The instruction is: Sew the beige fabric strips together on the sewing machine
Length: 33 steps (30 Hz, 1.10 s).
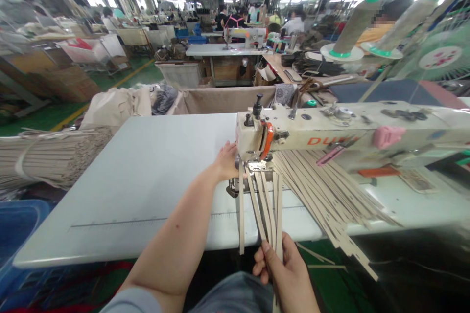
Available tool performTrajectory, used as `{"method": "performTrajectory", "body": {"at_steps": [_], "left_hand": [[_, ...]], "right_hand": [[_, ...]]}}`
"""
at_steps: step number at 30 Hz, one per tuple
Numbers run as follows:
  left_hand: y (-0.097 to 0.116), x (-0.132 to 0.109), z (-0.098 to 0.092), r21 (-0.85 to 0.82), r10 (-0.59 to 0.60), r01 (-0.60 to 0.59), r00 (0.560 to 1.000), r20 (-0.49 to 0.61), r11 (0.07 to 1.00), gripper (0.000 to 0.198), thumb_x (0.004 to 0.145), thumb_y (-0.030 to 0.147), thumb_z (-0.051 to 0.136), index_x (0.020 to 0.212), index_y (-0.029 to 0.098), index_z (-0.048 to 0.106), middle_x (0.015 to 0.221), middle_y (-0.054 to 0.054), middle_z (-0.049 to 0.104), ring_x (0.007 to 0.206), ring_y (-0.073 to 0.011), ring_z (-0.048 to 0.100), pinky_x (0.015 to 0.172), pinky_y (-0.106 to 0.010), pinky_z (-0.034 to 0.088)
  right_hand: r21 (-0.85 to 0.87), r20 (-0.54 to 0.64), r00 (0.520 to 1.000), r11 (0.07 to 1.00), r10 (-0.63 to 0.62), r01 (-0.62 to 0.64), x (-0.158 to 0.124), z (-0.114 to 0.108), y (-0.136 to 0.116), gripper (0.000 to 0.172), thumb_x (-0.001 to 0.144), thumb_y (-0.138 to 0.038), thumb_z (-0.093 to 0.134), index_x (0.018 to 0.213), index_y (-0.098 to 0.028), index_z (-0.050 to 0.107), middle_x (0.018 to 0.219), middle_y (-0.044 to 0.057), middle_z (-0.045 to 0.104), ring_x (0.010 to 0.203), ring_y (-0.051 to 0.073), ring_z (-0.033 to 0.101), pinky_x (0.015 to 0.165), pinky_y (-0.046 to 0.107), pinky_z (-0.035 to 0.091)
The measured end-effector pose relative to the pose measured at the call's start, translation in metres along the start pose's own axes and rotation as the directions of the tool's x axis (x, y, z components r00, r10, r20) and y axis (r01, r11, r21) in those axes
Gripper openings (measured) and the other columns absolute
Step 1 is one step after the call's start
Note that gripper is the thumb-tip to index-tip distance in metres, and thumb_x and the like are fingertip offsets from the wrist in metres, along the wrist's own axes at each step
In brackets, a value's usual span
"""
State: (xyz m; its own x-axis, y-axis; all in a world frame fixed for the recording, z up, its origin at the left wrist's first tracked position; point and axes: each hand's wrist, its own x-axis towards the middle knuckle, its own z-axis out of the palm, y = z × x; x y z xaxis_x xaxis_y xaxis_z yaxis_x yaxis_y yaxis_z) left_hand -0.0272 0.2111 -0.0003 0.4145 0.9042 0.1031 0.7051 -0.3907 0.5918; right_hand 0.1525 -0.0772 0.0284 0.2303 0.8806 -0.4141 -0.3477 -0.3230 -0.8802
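We keep right hand (284, 266) fingers closed on the strips (270, 215), taut and aligned; left hand (226, 161) lies open-flat beside the sewing machine (330, 132) head, guiding.

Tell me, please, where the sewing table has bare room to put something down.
The table is bare from the strip bundle to the left hand. It is crowded under the sewing machine, where loose strips fan out; the right hand holds several.
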Motion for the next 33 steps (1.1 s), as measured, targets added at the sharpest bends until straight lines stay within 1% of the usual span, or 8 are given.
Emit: {"method": "performTrajectory", "body": {"at_steps": [5, 11, 14, 17, 19, 23, 27, 33], "left_hand": [[0.007, -0.003, -0.002, 0.024, -0.036, 0.036, 0.999, 0.000, 0.999, 0.117, 0.053, 0.040, 0.107, 0.160, 0.027, 0.062, 0.171, -0.015, 0.058, 0.172, -0.0546, 0.035, 0.142, -0.070, 0.034], [0.011, -0.003, -0.004, 0.027, -0.040, 0.039, 0.999, 0.022, 0.999, 0.116, 0.056, 0.039, 0.106, 0.162, 0.019, 0.061, 0.172, -0.020, 0.056, 0.173, -0.0545, 0.032, 0.144, -0.068, 0.032], [0.010, -0.003, -0.004, 0.012, -0.026, 0.025, 0.999, 0.035, 1.000, 0.112, 0.057, 0.039, 0.105, 0.159, 0.020, 0.063, 0.172, -0.020, 0.056, 0.173, -0.0550, 0.033, 0.144, -0.070, 0.031], [0.008, -0.003, -0.004, 0.004, -0.004, 0.004, 0.999, 0.044, 1.000, 0.107, 0.059, 0.041, 0.104, 0.157, 0.023, 0.065, 0.173, -0.018, 0.056, 0.173, -0.0542, 0.032, 0.143, -0.071, 0.032], [0.008, -0.003, -0.006, 0.010, -0.001, 0.001, 0.999, 0.054, 1.000, 0.106, 0.060, 0.042, 0.104, 0.157, 0.023, 0.065, 0.174, -0.018, 0.055, 0.173, -0.0535, 0.032, 0.143, -0.070, 0.032], [0.012, -0.003, -0.008, 0.029, -0.008, 0.005, 0.996, 0.089, 1.000, 0.102, 0.061, 0.040, 0.103, 0.155, 0.021, 0.068, 0.175, -0.018, 0.054, 0.172, -0.0538, 0.033, 0.144, -0.068, 0.031], [0.014, -0.002, -0.008, 0.051, -0.018, 0.012, 0.994, 0.104, 0.999, 0.101, 0.062, 0.042, 0.102, 0.155, 0.019, 0.068, 0.176, -0.020, 0.054, 0.172, -0.0545, 0.034, 0.144, -0.069, 0.031], [0.009, -0.001, -0.005, 0.057, 0.015, -0.021, 0.995, 0.099, 0.998, 0.102, 0.060, 0.045, 0.103, 0.154, 0.023, 0.069, 0.176, -0.016, 0.055, 0.173, -0.0529, 0.034, 0.144, -0.068, 0.031]], "right_hand": [[-0.036, 0.056, 0.998, 0.999, 0.040, -0.038, 0.003, -0.007, 0.002, 0.063, 0.077, -0.074, 0.101, 0.092, -0.021, 0.071, 0.072, 0.002, 0.080, 0.056, 0.018, 0.074, 0.050, 0.026, 0.052], [0.009, 0.059, 0.997, 0.999, 0.053, -0.053, -0.003, -0.012, 0.005, 0.060, 0.077, -0.072, 0.102, 0.091, -0.019, 0.075, 0.069, 0.002, 0.082, 0.055, 0.017, 0.075, 0.049, 0.023, 0.050], [0.046, 0.061, 0.982, 0.982, 0.178, -0.181, -0.006, -0.016, 0.006, 0.063, 0.072, -0.071, 0.106, 0.088, -0.016, 0.080, 0.071, 0.007, 0.085, 0.059, 0.018, 0.078, 0.053, 0.023, 0.054], [0.102, 0.071, 0.932, 0.927, 0.355, -0.361, -0.008, -0.022, 0.009, 0.068, 0.056, -0.069, 0.113, 0.084, -0.014, 0.084, 0.071, 0.011, 0.086, 0.061, 0.020, 0.080, 0.055, 0.024, 0.056], [0.118, 0.091, 0.911, 0.904, 0.402, -0.411, -0.011, -0.024, 0.009, 0.065, 0.056, -0.065, 0.115, 0.084, -0.014, 0.085, 0.072, 0.011, 0.087, 0.061, 0.018, 0.080, 0.057, 0.022, 0.056], [0.097, 0.111, 0.921, 0.918, 0.374, -0.384, -0.017, -0.024, 0.005, 0.059, 0.062, -0.065, 0.113, 0.082, -0.016, 0.086, 0.066, 0.005, 0.081, 0.059, 0.016, 0.077, 0.054, 0.020, 0.052], [0.067, 0.128, 0.945, 0.948, 0.301, -0.311, -0.019, -0.023, 0.000, 0.061, 0.072, -0.072, 0.105, 0.090, -0.016, 0.089, 0.067, 0.003, 0.077, 0.059, 0.016, 0.074, 0.054, 0.021, 0.051], [0.034, 0.115, 0.956, 0.961, 0.269, -0.274, -0.016, -0.024, 0.001, 0.069, 0.071, -0.078, 0.103, 0.098, -0.015, 0.091, 0.068, 0.002, 0.074, 0.061, 0.016, 0.073, 0.057, 0.023, 0.052]]}}
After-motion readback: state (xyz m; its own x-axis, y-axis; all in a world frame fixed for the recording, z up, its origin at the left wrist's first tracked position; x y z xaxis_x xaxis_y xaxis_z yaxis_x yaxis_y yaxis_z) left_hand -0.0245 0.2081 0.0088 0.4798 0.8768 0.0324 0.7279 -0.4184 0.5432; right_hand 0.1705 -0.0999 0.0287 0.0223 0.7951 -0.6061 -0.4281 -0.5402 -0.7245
